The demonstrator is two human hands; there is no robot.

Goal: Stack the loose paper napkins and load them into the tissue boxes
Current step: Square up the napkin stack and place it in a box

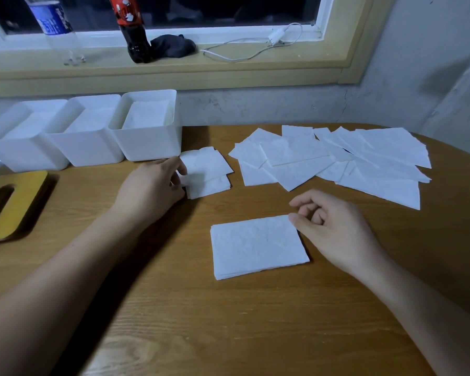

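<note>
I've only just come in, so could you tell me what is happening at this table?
A person is sorting paper napkins on a wooden table. The left hand holds a small pile beside the rightmost white box, which has napkins inside. The right hand sits at the corner of a neat stack, holding nothing. Many loose napkins lie spread further right.

Nothing really readable here tbh. The clear bottle (55, 25) has white characters on a blue label, too blurry. Same for the dark soda bottle (132, 28) and its red label.
</note>
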